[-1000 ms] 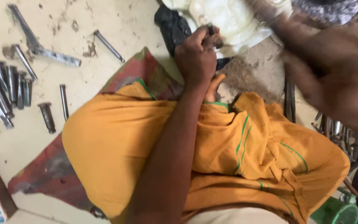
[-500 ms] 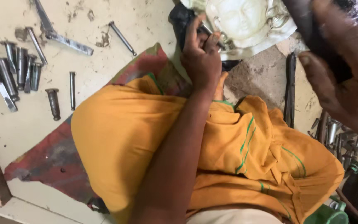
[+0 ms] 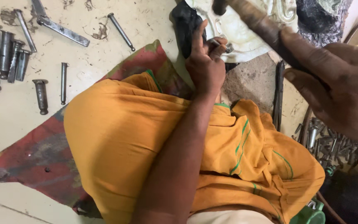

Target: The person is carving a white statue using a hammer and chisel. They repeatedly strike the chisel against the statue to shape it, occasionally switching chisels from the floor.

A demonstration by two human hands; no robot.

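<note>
My left hand [image 3: 206,62] grips a thin metal chisel [image 3: 222,45], its tip set against a pale carved stone piece [image 3: 245,29] at the top centre. My right hand [image 3: 336,87], close to the camera at the right, is closed on the wooden handle of a hammer [image 3: 253,18] raised over the stone. My forearm runs down over my lap, which is wrapped in orange cloth with green stripes [image 3: 146,145]. A black cloth [image 3: 185,25] lies at the stone's left edge.
Several steel chisels and punches [image 3: 5,54] lie on the dusty floor at the upper left, with a flat metal tool [image 3: 61,31]. A red worn mat [image 3: 30,161] lies under my legs. More metal tools [image 3: 328,143] are heaped at the right, a dark rod [image 3: 278,95] beside them.
The view has shifted down and right, so the stone sits nearer the top edge. My right hand has swung the hammer handle in over the stone. My left hand holds the chisel in place.
</note>
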